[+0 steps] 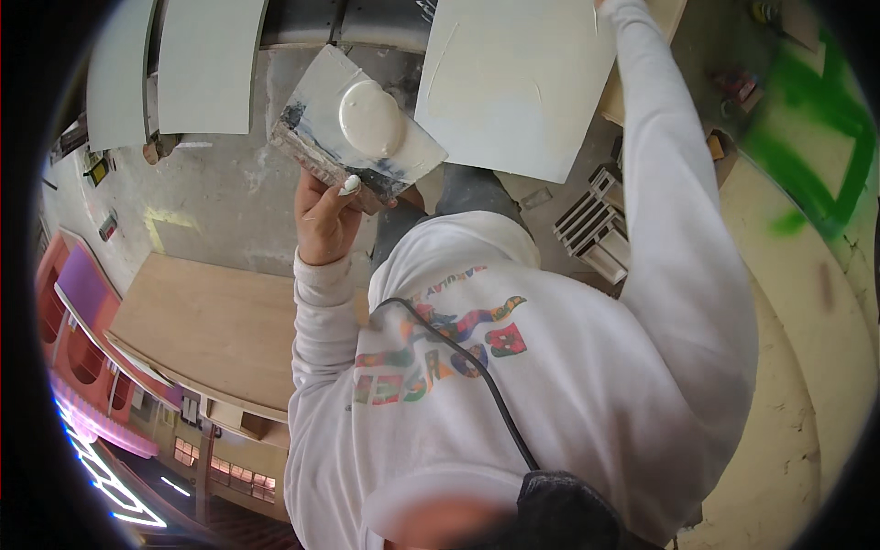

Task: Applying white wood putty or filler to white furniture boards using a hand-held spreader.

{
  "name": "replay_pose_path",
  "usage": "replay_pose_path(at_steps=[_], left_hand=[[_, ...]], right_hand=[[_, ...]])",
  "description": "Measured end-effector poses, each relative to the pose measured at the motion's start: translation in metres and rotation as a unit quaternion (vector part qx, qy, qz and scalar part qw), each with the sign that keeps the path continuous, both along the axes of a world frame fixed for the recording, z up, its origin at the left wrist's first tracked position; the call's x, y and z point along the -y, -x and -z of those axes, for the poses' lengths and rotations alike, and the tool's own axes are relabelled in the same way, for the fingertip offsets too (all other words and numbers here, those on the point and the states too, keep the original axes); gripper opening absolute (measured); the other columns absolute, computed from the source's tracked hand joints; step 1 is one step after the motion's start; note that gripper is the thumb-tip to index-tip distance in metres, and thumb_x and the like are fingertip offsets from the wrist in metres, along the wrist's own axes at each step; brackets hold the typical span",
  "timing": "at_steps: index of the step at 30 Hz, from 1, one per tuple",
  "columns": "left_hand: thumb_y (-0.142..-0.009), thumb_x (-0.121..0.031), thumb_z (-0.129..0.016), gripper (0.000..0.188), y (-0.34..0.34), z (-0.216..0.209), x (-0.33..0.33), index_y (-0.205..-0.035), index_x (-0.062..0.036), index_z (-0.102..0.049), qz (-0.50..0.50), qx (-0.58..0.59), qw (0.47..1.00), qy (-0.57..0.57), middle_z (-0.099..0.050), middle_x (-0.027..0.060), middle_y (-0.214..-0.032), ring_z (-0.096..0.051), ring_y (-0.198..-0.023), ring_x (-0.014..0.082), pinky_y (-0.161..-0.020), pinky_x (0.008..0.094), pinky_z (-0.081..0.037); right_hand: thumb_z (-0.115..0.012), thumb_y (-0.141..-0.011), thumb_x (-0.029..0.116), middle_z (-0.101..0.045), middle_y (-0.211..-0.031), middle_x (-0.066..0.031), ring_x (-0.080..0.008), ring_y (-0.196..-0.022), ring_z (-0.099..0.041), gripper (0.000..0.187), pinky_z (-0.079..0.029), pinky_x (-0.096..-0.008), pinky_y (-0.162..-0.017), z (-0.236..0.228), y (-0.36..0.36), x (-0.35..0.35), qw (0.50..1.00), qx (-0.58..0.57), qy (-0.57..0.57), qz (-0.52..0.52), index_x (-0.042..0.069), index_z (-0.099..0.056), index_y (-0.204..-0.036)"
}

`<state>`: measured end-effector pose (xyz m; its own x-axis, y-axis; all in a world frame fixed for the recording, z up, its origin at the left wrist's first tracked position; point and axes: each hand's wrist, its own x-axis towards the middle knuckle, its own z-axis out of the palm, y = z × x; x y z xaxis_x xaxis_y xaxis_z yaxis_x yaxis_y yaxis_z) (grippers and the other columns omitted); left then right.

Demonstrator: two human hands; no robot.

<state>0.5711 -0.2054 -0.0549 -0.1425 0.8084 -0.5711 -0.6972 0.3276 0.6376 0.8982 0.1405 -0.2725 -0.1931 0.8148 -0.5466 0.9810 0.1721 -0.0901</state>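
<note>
My left hand (pixel 325 222) is wrapped round the lower edge of a flat, paint-stained board (pixel 316 96). On top of the board lies a thick round blob of white paste (pixel 371 119), and a dab of the same white sits at my thumb (pixel 349 185). To the right, a large off-white panel (pixel 518 87) lies in front of me with a few thin raised streaks on it. My right arm (pixel 674 128) stretches forward past this panel's right edge. Only a sliver of my right hand (pixel 600 4) shows at the top edge; its fingers and anything in them are out of the picture.
Two pale panels (pixel 206 64) stand at the far left. A wooden tabletop (pixel 206 321) is on my left, with pink and purple pieces (pixel 82 284) beyond it. Slatted white pieces (pixel 591 220) lie under my right arm. Green paint (pixel 825 137) marks a surface at the far right.
</note>
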Motion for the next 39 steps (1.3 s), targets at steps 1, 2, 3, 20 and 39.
replay_pose_path(at_steps=[1, 2, 3, 20, 39], left_hand=[[-0.073, -0.003, -0.046, 0.043, -0.001, -0.001, 0.003, -0.113, 0.0014, -0.033, -0.002, -0.004, 1.000, 0.004, -0.050, 0.0163, -0.102, -0.055, -0.085, 0.0289, -0.061, 0.0405, -0.051], [-0.073, -0.003, -0.046, 0.043, -0.003, -0.003, 0.004, -0.113, 0.0014, -0.033, -0.002, -0.003, 1.000, 0.004, -0.050, 0.0163, -0.102, -0.055, -0.085, 0.0289, -0.061, 0.0405, -0.051], [-0.073, -0.003, -0.046, 0.043, -0.004, -0.004, 0.001, -0.113, 0.0014, -0.033, 0.004, -0.006, 1.000, 0.000, -0.050, 0.0160, -0.102, -0.055, -0.084, 0.0287, -0.060, 0.0405, -0.050], [-0.075, -0.004, -0.045, 0.039, 0.010, 0.006, 0.015, -0.112, 0.0006, -0.035, 0.090, 0.009, 0.995, -0.051, -0.051, 0.0159, -0.100, -0.056, -0.083, 0.0278, -0.060, 0.0400, -0.049], [-0.072, -0.005, -0.047, 0.044, 0.016, 0.000, 0.066, -0.114, -0.0001, -0.033, 0.089, -0.021, 0.995, -0.032, -0.050, 0.0161, -0.101, -0.054, -0.081, 0.0275, -0.057, 0.0389, -0.049]], right_hand=[[-0.040, -0.075, 0.011, -0.053, -0.107, -0.0129, -0.0275, -0.098, -0.052, 0.038, -0.041, -0.0336, -0.085, -0.006, 0.017, 0.023, 0.999, 0.014, 0.020, -0.021, 0.016, -0.050, -0.111], [-0.041, -0.075, 0.013, -0.053, -0.107, -0.0122, -0.0282, -0.098, -0.051, 0.039, -0.041, -0.0346, -0.085, -0.014, 0.033, 0.047, 0.998, 0.028, 0.038, -0.042, 0.018, -0.049, -0.112], [-0.042, -0.075, 0.015, -0.053, -0.107, -0.0116, -0.0288, -0.099, -0.051, 0.040, -0.041, -0.0356, -0.086, -0.026, 0.042, 0.065, 0.996, 0.045, 0.051, -0.059, 0.020, -0.048, -0.114], [-0.049, -0.072, 0.011, -0.058, -0.092, -0.0156, -0.0278, -0.086, -0.056, 0.033, -0.044, -0.0347, -0.074, -0.048, -0.040, 0.310, 0.960, -0.181, -0.056, 0.204, 0.016, -0.056, -0.104], [-0.049, -0.076, 0.020, -0.052, -0.108, -0.0129, -0.0287, -0.100, -0.048, 0.032, -0.037, -0.0344, -0.088, -0.002, -0.100, 0.191, 0.972, -0.049, -0.224, -0.040, 0.017, -0.054, -0.107]])
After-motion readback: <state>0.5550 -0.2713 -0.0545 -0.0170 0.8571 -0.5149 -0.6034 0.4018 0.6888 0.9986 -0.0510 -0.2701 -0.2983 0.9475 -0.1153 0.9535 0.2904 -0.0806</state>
